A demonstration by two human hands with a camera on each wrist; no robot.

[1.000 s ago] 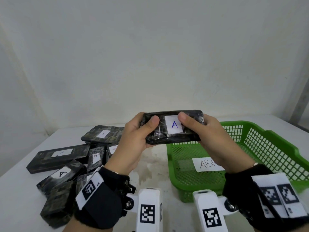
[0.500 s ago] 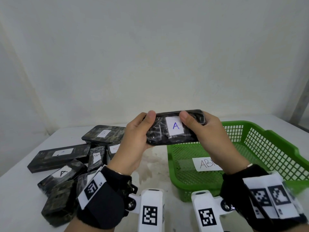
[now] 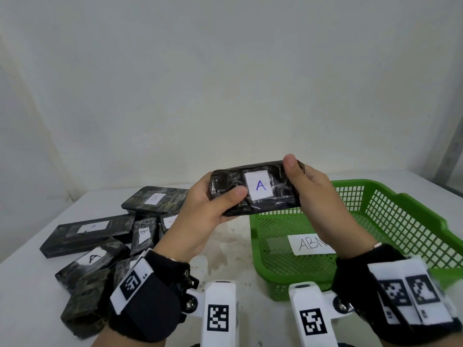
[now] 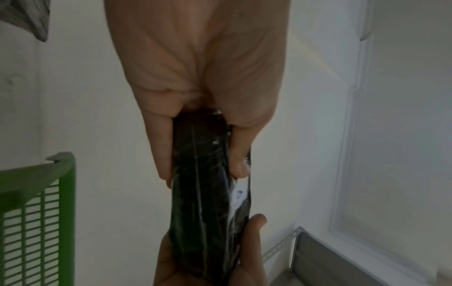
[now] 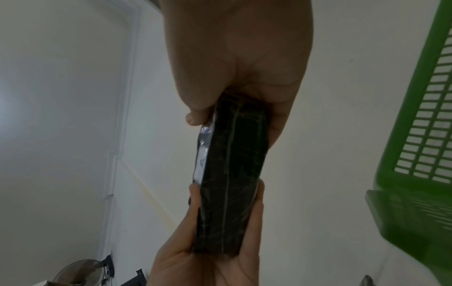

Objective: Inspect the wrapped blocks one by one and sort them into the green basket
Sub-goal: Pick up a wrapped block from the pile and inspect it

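Both hands up at chest height: left hand grips one end of the wrapped block, right hand pinches the other, thumbs facing me.

Held block label "A", pile blocks "B", "A", basket note apparently "ABN"

Head view: bright, even, soft light, faint shadows under my hands | edges bow outward, my right wrist band smeared by blur | glare streaks on the block's wrap | both wrist views: dim, grainy, my palms backlit and dark against a pale wall, green basket soft and blurred.
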